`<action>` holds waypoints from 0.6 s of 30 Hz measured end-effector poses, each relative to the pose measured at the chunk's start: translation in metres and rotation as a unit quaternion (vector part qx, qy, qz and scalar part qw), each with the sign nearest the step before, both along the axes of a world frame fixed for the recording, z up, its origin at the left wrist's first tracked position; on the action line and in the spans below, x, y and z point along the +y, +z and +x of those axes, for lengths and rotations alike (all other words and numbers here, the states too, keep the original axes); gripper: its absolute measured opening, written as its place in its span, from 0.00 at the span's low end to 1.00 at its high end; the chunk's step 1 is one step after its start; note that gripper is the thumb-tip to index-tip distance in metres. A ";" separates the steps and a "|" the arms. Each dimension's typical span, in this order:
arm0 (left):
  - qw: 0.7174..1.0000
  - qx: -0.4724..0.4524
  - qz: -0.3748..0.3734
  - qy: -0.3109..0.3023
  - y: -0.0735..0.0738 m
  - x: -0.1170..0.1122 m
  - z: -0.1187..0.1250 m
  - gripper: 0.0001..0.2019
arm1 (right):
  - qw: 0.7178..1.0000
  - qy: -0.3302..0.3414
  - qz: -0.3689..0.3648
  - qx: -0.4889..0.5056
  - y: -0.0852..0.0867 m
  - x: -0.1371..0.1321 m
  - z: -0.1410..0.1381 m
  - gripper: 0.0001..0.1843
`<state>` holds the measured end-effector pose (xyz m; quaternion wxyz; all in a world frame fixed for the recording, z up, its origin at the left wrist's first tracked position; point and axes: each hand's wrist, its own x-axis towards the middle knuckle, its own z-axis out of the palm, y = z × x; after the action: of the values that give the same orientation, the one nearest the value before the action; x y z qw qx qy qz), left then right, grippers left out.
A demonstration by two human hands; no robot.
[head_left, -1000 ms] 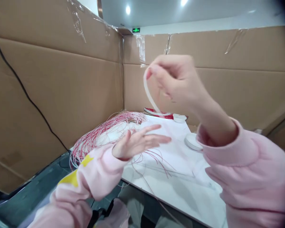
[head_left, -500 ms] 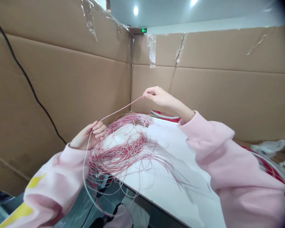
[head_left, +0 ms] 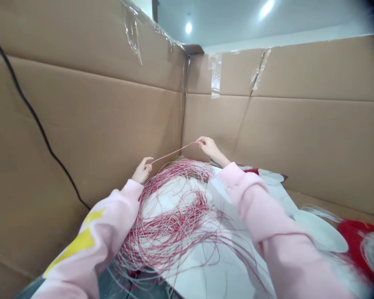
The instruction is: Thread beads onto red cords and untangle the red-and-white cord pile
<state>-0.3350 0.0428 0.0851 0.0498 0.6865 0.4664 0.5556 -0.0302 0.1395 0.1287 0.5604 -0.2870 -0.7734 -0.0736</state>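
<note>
A thin red and white wire (head_left: 173, 152) runs taut and slanting between my two hands, above a heap of similar wires. My left hand (head_left: 142, 170) pinches its lower end, forefinger partly raised. The higher end sits in the fingertips of my right hand (head_left: 207, 146), near the cardboard corner. Below them lies a large loose bundle of red and white wires (head_left: 171, 220), curved round on a white table (head_left: 191, 270). Some strands hang over the table's near edge. Both forearms are in pink sleeves, which hide part of the tabletop.
Tall cardboard walls (head_left: 112, 112) close off the left and back. A black cable (head_left: 43, 133) hangs down the left wall. On the right lie a white rounded piece (head_left: 326, 230) and a red item (head_left: 358, 236) with pale strands.
Both hands have moved farther from me, and the wire between them looks shorter. The long loop that hung below my left hand no longer shows. The view has shifted, revealing more items at right.
</note>
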 end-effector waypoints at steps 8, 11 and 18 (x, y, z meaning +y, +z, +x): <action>0.950 0.241 -0.001 0.200 -0.026 0.073 -0.022 0.17 | 0.994 -0.041 0.032 -0.098 -0.064 0.032 -0.058 0.18; 0.932 0.275 -0.013 0.235 -0.038 0.080 -0.028 0.14 | 0.975 0.002 0.032 -0.221 -0.099 0.034 -0.081 0.12; 0.897 0.331 -0.037 0.291 -0.048 0.076 -0.029 0.14 | 0.944 0.003 0.067 -0.322 -0.127 0.053 -0.085 0.13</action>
<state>-0.3638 0.1192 0.0368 -0.2455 0.6622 0.6552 0.2682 -0.1147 0.1929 0.0017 0.3001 -0.2070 -0.9068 -0.2118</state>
